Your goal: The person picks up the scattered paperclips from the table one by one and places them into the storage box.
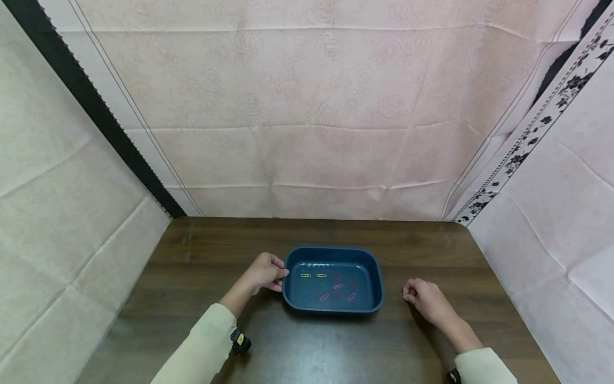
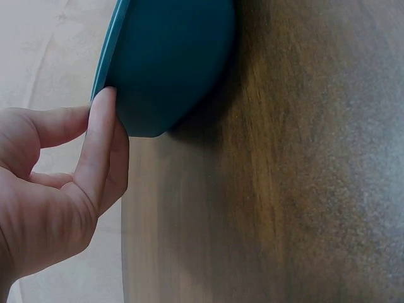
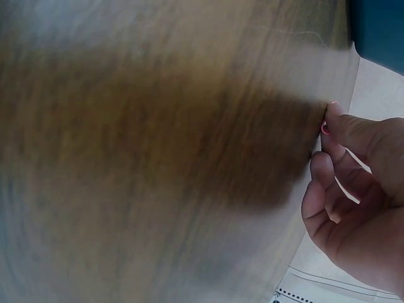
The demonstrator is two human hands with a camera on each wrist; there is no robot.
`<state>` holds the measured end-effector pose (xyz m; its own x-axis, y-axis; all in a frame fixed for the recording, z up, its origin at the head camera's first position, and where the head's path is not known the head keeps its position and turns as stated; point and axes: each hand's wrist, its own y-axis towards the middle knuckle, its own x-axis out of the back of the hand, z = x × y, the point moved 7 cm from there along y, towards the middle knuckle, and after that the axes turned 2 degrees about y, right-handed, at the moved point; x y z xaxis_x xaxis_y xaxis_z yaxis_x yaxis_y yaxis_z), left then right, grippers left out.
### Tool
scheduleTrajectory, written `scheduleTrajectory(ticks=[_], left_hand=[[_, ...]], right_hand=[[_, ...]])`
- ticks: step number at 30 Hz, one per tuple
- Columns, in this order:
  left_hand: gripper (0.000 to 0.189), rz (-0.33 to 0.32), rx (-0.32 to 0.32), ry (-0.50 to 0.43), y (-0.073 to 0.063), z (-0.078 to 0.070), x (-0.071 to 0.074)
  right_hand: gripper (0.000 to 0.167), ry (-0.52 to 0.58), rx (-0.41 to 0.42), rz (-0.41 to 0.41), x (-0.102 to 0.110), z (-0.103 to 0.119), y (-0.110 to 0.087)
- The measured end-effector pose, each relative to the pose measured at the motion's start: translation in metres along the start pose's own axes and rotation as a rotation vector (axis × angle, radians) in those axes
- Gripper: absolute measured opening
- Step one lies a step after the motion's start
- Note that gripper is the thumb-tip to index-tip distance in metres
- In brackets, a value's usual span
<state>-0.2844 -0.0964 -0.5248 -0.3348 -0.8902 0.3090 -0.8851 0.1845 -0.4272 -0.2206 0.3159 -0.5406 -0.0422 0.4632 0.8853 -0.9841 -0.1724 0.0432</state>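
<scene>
A dark blue rectangular tray (image 1: 331, 310) stands on the wooden table. Inside it, several paper clips lie in loose rows: yellow clips (image 1: 305, 276) at the back left, then green, blue, red and pink ones. My left hand (image 1: 267, 273) pinches the tray's left rim between thumb and fingers; the left wrist view shows the tray's outer wall (image 2: 170, 63) beside the fingertips. To the right of the tray, my right hand (image 1: 424, 300) pinches a small pinkish-red paper clip (image 3: 326, 129) between thumb and index finger, mostly hidden by the fingertips. Its other fingers are curled.
The brown wooden table (image 1: 230, 234) reaches back to a pale patterned cloth (image 1: 312, 133) hanging behind it. Light cloths also hang along the left and right sides, the right one with a black floral border (image 1: 532, 138). Each wrist carries a black device (image 1: 241, 342).
</scene>
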Motion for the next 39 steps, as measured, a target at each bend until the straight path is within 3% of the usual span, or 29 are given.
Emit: scheduleTrajectory(ticks=[15, 27, 33, 39], left_hand=[[0.019, -0.003, -0.011, 0.005, -0.003, -0.001, -0.001], [0.019, -0.006, -0.006, 0.009, -0.003, -0.002, 0.001], [0.02, -0.003, -0.007, 0.011, -0.003, -0.001, 0.001], [0.019, -0.007, -0.016, 0.012, -0.004, -0.002, 0.0]], right_hand=[[0.022, -0.024, 0.037, -0.006, 0.002, 0.001, 0.0], [0.016, 0.056, 0.089, 0.024, 0.017, 0.01, 0.013], [0.012, 0.063, 0.181, -0.007, 0.028, 0.022, 0.023], [0.012, 0.107, 0.222, 0.007, 0.036, 0.036, 0.034]])
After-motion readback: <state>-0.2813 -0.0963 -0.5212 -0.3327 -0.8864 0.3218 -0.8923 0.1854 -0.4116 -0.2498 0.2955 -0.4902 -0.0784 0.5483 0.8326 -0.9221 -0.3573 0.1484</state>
